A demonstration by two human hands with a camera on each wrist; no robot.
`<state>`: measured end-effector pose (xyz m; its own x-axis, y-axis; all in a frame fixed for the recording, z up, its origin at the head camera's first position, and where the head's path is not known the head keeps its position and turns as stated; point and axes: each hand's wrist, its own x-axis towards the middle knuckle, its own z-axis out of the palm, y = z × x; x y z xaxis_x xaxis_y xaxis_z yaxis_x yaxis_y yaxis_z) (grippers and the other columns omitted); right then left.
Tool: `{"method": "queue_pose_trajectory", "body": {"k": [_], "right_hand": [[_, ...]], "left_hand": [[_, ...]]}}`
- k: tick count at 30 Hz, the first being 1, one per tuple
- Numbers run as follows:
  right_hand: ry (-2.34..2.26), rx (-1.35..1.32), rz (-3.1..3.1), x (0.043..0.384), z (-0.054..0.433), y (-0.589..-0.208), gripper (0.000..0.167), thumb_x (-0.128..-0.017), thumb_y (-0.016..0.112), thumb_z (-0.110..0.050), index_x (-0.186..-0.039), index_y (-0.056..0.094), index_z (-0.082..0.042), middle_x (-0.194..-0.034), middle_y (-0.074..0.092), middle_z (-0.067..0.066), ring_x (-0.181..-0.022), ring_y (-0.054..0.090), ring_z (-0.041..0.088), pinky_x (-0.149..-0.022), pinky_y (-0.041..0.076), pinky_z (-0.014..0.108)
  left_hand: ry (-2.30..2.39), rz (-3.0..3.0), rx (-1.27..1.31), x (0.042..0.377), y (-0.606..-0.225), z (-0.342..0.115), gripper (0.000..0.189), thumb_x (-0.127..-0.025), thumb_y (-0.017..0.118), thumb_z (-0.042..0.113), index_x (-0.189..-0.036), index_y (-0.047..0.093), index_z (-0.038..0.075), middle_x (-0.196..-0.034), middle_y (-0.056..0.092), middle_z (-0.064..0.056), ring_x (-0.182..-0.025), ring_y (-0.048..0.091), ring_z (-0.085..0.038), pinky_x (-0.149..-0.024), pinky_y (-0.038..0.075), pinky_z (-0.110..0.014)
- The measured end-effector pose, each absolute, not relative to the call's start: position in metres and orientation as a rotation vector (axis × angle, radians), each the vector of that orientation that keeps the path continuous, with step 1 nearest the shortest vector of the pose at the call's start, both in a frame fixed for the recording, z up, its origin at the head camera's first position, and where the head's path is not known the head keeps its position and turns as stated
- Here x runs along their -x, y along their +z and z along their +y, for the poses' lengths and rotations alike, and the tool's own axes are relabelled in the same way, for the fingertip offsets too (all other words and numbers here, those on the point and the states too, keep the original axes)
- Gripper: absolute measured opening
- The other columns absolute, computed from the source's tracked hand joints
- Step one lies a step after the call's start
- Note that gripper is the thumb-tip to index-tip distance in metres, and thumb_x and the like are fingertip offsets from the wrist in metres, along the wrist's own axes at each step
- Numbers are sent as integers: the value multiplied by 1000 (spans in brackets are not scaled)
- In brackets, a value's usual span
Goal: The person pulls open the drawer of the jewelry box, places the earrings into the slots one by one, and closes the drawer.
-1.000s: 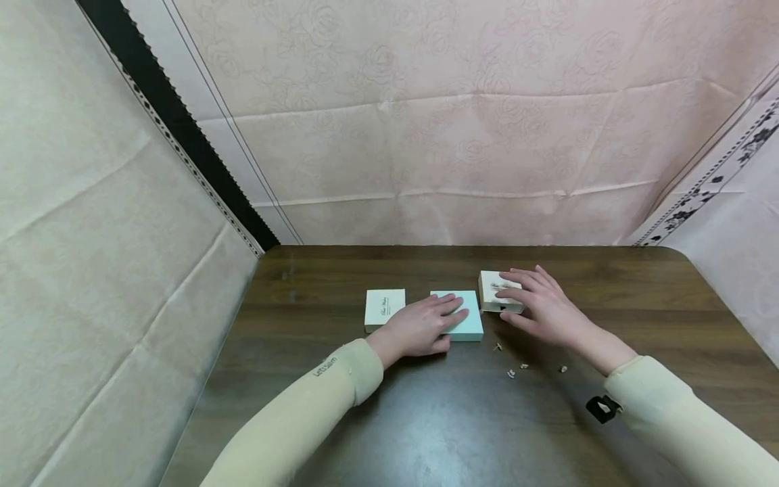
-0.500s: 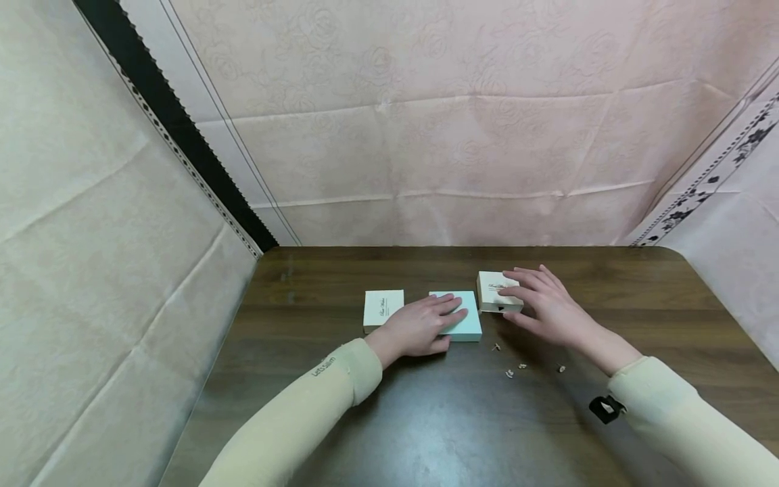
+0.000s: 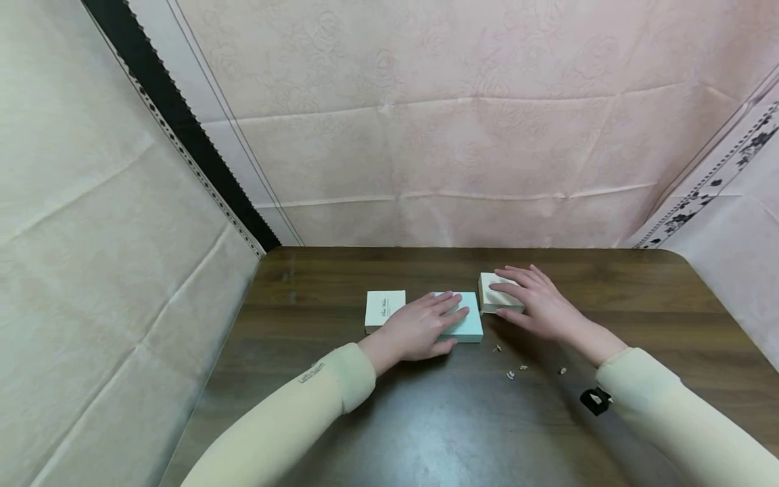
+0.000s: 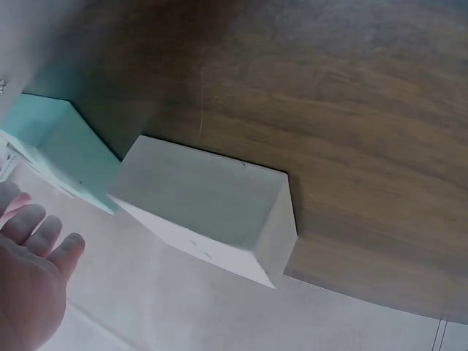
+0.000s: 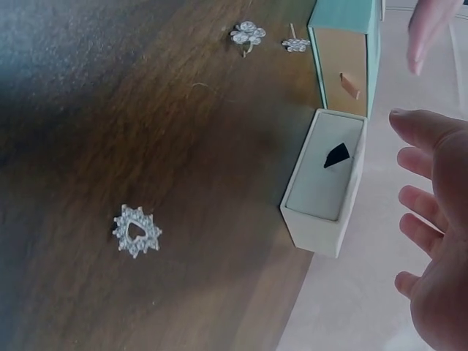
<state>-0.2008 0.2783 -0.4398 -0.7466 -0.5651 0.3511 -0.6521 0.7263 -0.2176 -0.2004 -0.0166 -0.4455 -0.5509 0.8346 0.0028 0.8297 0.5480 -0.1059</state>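
Observation:
My left hand [image 3: 420,329] lies over the mint-green box [image 3: 468,325] with its fingers extended; the head view does not tell whether it touches the lid. A white lettered box [image 3: 381,306] stands left of that hand. Over the right white box [image 3: 487,297] my right hand [image 3: 538,304] is spread, fingers loosely bent, covering part of the top. In the right wrist view this white box [image 5: 307,212] has a black pull tab [image 5: 337,155] on its front, and the hand [image 5: 446,197] appears apart from it.
Several small sparkly earrings lie on the brown wooden table [image 3: 341,270], among them a heart-centred stud [image 5: 137,231] and a flower-shaped one [image 5: 248,34]. A dark wrist strap piece [image 3: 596,401] hangs by the right cuff. Pale patterned cloth [image 3: 426,135] rises behind the table.
My right hand has shifted slightly left, farther over the white box, and its lettering is now mostly covered. The left forearm has drawn slightly left; boxes and earrings have stayed put.

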Motion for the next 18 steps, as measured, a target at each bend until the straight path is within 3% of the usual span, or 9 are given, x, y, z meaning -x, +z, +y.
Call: {"method": "queue_pose_trajectory", "body": {"k": [11, 18], "right_hand": [[543, -979, -2760, 217, 274, -453, 58, -94, 84, -22, -145, 64, -3, -155, 53, 27, -144, 48, 49, -122, 26, 73], [498, -990, -2763, 221, 273, -457, 58, -95, 83, -19, -147, 63, -2, -156, 52, 28, -146, 46, 50, -118, 28, 77]], "left_hand": [[138, -2678, 1457, 184, -440, -37, 63, -109, 57, 49, -163, 47, 19, -167, 45, -9, -154, 44, -25, -127, 34, -43], [156, -2666, 1483, 174, -441, -47, 61, -110, 55, 49, -164, 47, 21, -169, 43, -8, -156, 41, -23, -126, 36, -44]]}}
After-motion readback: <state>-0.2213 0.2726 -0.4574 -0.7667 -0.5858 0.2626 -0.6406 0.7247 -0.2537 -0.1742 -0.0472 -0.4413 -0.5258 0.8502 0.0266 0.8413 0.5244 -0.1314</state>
